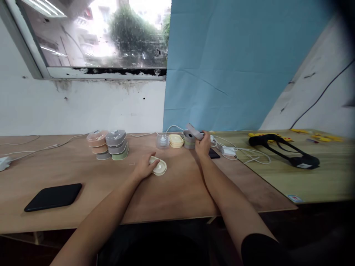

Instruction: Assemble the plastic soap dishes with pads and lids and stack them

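My left hand [144, 165] grips the left side of a cream oval lid [160, 167], its thumb over the top, low at the table's middle. My right hand [203, 144] is closed on a grey lid [194, 131], held tilted just above the table. Right behind that lid stand stacked grey-and-green containers [189, 140], partly hidden by it. To their left are stacked cream containers [176, 140] and a see-through container [162, 141] with something white inside.
Two stacks of lidded boxes, a pink-topped one [97, 140] and a grey-topped one [116, 138], stand at the back left. A black flat case [53, 197] lies front left. White cables, a white adapter [228, 151] and a black headset-like frame [302, 160] lie to the right.
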Tool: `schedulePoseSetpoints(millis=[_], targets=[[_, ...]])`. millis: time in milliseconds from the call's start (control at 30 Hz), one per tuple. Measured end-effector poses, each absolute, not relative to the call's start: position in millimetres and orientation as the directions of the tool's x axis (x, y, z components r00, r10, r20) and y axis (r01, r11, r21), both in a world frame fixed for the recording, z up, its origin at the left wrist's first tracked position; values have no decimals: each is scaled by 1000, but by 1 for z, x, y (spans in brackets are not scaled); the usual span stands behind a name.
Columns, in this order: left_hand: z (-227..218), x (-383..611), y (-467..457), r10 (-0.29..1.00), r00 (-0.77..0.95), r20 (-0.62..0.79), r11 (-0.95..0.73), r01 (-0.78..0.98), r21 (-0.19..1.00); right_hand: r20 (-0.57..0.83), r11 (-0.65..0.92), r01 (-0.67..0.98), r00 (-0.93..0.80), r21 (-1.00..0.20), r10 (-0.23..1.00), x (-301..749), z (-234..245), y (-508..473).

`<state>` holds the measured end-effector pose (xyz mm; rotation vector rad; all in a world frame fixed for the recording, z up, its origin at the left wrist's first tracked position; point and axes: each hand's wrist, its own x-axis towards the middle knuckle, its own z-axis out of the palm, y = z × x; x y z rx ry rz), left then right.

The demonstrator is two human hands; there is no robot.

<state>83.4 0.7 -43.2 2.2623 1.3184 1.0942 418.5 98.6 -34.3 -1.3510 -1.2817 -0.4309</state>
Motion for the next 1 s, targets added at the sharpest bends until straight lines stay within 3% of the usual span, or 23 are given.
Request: schedulePoseSetpoints(millis=[267, 633, 1000], targets=[[-46, 82, 3, 846, 279, 454, -514, 653, 556, 876, 209, 901, 277, -380, 396, 424, -37, 107], [-48, 83, 6, 833, 295, 468, -539, 625, 564, 855, 270, 912, 143, -310, 498, 420, -43, 111], [-49, 82, 6, 825, 320, 466, -554, 621, 555, 830, 270, 898, 160, -348, 535, 424, -47, 111]])
